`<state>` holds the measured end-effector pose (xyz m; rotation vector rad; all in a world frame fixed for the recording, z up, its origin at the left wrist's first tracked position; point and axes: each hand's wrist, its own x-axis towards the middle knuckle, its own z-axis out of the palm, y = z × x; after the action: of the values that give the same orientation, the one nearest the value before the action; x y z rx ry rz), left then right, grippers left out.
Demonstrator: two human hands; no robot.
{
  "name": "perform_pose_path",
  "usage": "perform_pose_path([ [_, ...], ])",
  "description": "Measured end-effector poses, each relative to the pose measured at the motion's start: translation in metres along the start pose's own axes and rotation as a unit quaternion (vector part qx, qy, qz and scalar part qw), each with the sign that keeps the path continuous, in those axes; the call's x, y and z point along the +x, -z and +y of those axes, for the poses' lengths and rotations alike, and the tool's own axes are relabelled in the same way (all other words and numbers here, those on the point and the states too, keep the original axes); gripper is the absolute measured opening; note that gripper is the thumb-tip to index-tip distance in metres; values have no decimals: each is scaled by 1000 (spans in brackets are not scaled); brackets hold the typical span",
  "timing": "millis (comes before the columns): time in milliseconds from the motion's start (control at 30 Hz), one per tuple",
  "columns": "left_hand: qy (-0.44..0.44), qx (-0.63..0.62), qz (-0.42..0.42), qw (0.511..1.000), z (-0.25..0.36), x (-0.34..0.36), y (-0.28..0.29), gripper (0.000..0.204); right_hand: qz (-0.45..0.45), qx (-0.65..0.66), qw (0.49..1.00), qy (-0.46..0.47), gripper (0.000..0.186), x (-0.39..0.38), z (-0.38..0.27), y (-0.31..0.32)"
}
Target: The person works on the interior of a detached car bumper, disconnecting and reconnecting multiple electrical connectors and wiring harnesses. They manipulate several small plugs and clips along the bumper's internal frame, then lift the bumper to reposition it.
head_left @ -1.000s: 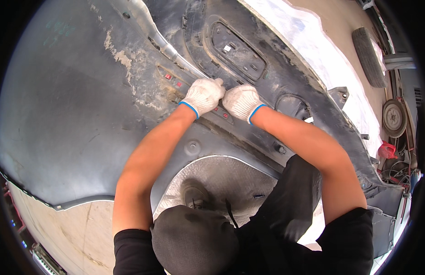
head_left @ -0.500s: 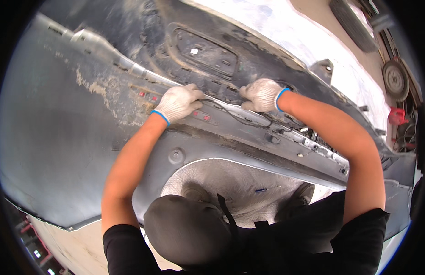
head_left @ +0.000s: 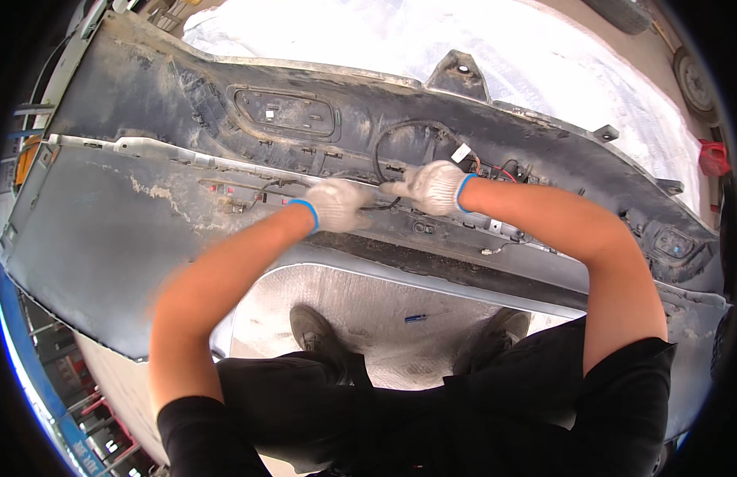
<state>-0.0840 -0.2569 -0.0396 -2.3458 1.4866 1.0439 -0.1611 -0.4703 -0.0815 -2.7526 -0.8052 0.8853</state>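
Note:
A large dark, dirt-stained moulded vehicle panel lies across my view, with a pale metal strip along its middle. My right hand, in a white knit glove with blue cuff, is closed at the fingertips on a black cable that loops over the panel beside a white tag. My left hand, gloved alike, is motion-blurred over the strip just left of the right hand, by the same cable; its grip is unclear.
White sheeting lies beyond the panel, with tyres and a red container at the right. Below the cutout, my shoes rest on a silvery mat beside a blue-handled screwdriver. Metal racks stand at the left.
My view has swung round, so the panel now lies more level. My hands moved apart, then closer again along the strip. More of the looped cable and wiring has come into sight.

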Motion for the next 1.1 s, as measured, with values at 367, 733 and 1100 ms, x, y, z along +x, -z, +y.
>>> perform_pose_path([
  [367,86,-26,109,990,12,13,-44,22,122,-208,954,180,35,40,32,4],
  [733,62,-138,107,983,-1,20,-63,33,51,26,998,-19,46,13,34,-36],
  [1100,4,-309,101,946,3,37,-57,33,102,-94,988,-62,21,-17,-13,-33],
])
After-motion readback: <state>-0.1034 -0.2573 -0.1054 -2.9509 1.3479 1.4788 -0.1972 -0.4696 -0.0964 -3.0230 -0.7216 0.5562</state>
